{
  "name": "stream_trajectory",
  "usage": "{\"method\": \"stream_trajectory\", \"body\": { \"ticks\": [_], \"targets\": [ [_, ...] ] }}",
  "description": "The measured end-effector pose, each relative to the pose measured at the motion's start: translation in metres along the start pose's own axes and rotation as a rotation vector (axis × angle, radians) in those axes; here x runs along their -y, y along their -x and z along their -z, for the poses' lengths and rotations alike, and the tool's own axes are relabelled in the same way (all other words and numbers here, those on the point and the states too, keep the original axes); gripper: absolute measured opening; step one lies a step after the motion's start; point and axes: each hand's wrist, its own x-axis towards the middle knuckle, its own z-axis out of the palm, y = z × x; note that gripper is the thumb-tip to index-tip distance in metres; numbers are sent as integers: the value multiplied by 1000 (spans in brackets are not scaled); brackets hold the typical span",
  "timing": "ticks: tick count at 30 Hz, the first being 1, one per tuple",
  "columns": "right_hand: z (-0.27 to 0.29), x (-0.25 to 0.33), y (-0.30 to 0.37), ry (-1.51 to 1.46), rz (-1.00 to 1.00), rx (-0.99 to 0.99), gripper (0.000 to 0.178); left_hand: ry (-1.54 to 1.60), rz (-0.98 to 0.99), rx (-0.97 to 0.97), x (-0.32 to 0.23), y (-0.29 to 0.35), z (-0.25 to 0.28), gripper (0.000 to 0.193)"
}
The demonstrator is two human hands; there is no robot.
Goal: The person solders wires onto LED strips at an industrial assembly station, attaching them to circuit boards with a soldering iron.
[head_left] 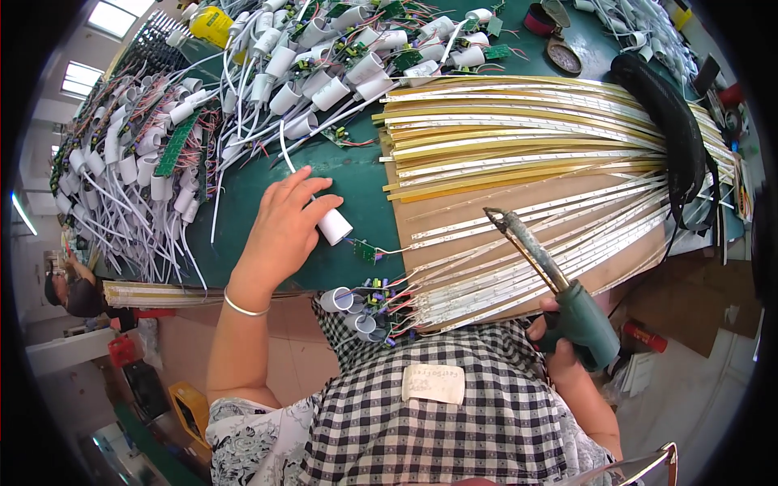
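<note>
My left hand [282, 217], with a silver bangle at the wrist, has its fingers closed on a white cylindrical end cap [333, 227]. The cap's white cable runs up toward the heap behind. From its near end, thin wires reach a small green circuit board [366, 251], which is wired to an LED strip [470, 224]. My right hand [561, 354] grips the green handle of a soldering iron [590, 324] over the strips' near edge. The iron's dark tip points up and left, above the strips. Nearest me, several more caps [336, 300] with wired boards overhang the table edge.
Behind and left lie heaps of white caps [284, 61] with cables and boards. A thick bundle of yellow-and-white strips [519, 130] rests on brown board, under a long black wrapped weight [660, 121]. Solder tins [562, 57] stand far right. Another person [81, 292] is at far left.
</note>
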Motion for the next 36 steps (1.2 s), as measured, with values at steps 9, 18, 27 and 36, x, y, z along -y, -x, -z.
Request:
{"method": "stream_trajectory", "body": {
  "ticks": [9, 18, 27, 36],
  "targets": [
    [0, 11, -3, 80, -85, -19, 80, 107, -32, 21, -22, 24, 58, 29],
    [10, 4, -1, 47, -7, 25, 77, 425, 57, 433, -43, 65, 71, 34],
    [-5, 8, -9, -174, 94, -114, 71, 461, -47, 103, -92, -12, 7, 45],
    [-2, 10, -5, -191, 82, -155, 69, 627, -68, 352, -110, -3, -8, 47]
  ]
}}
